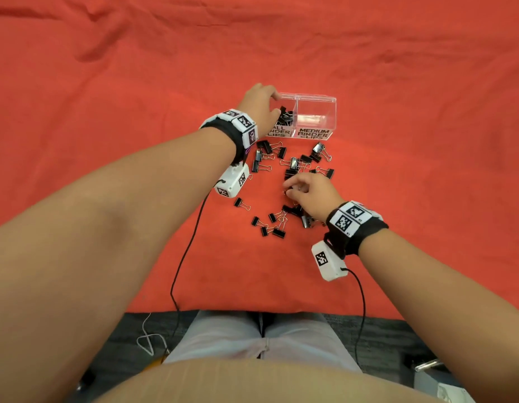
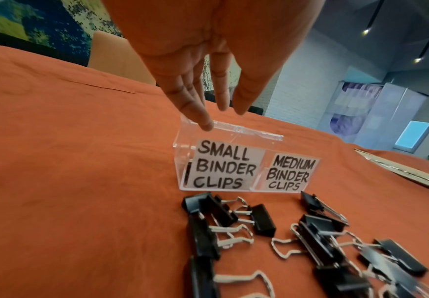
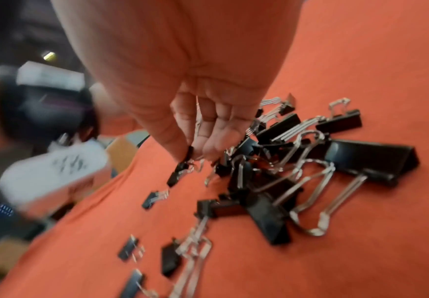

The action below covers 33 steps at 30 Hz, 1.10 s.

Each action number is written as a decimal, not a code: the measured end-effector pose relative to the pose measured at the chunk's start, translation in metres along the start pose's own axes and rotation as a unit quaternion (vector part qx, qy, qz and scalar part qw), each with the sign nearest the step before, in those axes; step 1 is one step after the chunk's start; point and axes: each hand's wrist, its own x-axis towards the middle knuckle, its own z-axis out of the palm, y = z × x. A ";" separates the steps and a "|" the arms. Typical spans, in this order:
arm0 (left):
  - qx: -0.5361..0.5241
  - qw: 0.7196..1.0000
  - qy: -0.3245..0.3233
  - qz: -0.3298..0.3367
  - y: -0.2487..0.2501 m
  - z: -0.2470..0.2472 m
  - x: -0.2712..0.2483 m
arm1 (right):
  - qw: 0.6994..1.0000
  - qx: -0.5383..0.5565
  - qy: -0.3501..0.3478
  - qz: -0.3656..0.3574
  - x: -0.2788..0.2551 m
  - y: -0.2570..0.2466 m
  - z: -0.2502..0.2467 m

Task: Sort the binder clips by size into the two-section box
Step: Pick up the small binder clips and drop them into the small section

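The left hand (image 2: 208,50) hovers with straight fingers, released, above the box (image 1: 316,112), small section; the right hand (image 1: 310,193) pinches a small clip (image 3: 189,153) among the clips (image 1: 293,167) lying loose on the cloth.

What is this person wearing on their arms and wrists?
Bare arms, no sleeves. Each wrist has a black fabric band topped with white blocks printed with black square codes: left wrist band, right wrist band. Under each hangs a small white box trailing a thin black cable.

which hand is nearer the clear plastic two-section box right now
Left. The left hand is over the clear plastic two-section box, fingers straight, one fingertip at its small-clip end. The right hand is apart from it, down among the loose black binder clips, pinching one.
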 end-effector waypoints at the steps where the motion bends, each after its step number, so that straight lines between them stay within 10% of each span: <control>1: -0.008 1.000 0.008 0.005 -0.002 -0.002 -0.008 | 0.999 0.042 -0.007 0.017 -0.001 -0.001 -0.003; 6: -0.030 0.999 -0.029 0.022 -0.017 0.001 -0.072 | 0.977 0.178 -0.068 0.096 -0.001 -0.008 -0.005; 11: 0.100 0.981 -0.161 0.026 -0.054 0.017 -0.129 | 0.991 -0.067 -0.112 -0.036 -0.011 -0.016 0.012; 17: 0.131 0.976 -0.171 0.023 -0.071 0.033 -0.153 | 0.945 -0.271 -0.156 -0.096 -0.008 -0.005 0.031; 33: 0.091 0.983 -0.155 0.050 -0.048 0.035 -0.173 | 1.000 -0.019 0.007 -0.021 0.031 -0.041 -0.024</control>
